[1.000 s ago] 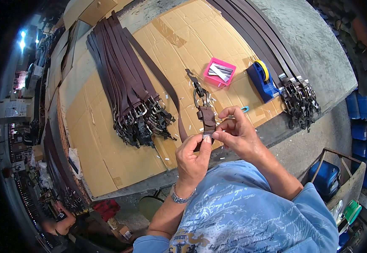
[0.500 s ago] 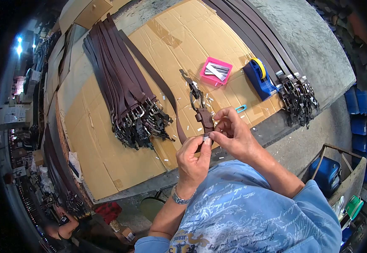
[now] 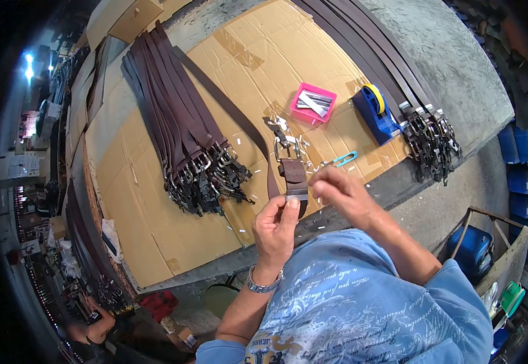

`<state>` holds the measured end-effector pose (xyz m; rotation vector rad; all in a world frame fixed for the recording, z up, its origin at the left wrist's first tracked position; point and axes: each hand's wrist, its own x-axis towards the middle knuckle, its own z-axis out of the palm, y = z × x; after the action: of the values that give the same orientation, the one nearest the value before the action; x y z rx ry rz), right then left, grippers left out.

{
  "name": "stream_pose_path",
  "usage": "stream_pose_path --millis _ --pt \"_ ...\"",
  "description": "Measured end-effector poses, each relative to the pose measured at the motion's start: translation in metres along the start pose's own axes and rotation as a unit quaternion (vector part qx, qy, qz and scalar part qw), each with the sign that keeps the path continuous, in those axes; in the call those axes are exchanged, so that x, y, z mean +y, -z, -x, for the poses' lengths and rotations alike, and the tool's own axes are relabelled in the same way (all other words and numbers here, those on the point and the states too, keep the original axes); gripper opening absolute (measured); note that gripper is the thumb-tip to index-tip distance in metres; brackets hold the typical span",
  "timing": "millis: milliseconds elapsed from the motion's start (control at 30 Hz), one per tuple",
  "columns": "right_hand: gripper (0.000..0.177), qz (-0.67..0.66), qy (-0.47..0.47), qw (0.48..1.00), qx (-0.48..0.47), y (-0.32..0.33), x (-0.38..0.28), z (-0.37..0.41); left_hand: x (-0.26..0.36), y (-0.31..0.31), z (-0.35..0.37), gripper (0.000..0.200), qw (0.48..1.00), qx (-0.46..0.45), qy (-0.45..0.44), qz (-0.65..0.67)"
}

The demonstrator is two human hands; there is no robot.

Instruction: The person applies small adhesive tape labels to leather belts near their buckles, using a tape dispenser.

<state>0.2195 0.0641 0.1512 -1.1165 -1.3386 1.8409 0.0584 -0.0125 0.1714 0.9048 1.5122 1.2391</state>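
A dark brown belt [image 3: 293, 171] lies with its buckle [image 3: 287, 149] pointing away from me over the cardboard. My left hand [image 3: 274, 235] grips it below the buckle, the thumb pressed on a pale, shiny strip [image 3: 297, 195] that crosses the belt. The rest of the strap loops off to the left. Just right of the belt, apart from it, is my right hand [image 3: 350, 195]. Its fingers are bent and slightly blurred, with nothing visible in them.
Many buckled belts [image 3: 179, 115] lie left on the cardboard [image 3: 136, 236]; more belts [image 3: 391, 54] lie right. Beyond my hands are a pink box [image 3: 303, 115] of strips, a blue tape dispenser [image 3: 378, 118] and a light-blue clip-like tool [image 3: 346, 159]. Another person [image 3: 97, 327] is at lower left.
My right hand has come off the belt and moved right. The belt's buckle end has turned flatter toward me, showing more of the pale strip under my left thumb.
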Motion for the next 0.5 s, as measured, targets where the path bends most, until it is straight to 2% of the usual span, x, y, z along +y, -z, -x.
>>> stream_pose_path --millis 67,200,300,367,400,500 --pt "0.024 0.064 0.018 0.998 -0.022 -0.009 -0.008 0.002 -0.001 -0.002 -0.001 0.02 1.0 -0.008 -0.014 0.0" --pt "0.022 0.08 -0.001 0.997 -0.018 -0.012 -0.013 0.001 -0.003 0.004 -0.004 0.02 0.999 -0.026 -0.001 0.027" --pt "0.021 0.073 0.007 0.997 -0.028 -0.011 -0.004 0.0 0.003 0.005 -0.01 0.022 0.998 -0.051 0.026 0.006" --pt "0.021 0.031 -0.013 0.999 -0.034 -0.012 -0.004 0.0 0.003 0.003 -0.011 0.028 0.993 -0.032 -0.006 -0.117" --pt "0.02 -0.012 -0.032 0.999 -0.04 -0.011 -0.004 0.0 0.002 0.002 -0.012 0.028 0.993 -0.033 -0.006 -0.117" --pt "0.024 0.001 -0.049 0.998 -0.038 -0.009 -0.005 -0.001 -0.004 0.0 -0.015 0.032 0.996 -0.027 -0.007 -0.08"
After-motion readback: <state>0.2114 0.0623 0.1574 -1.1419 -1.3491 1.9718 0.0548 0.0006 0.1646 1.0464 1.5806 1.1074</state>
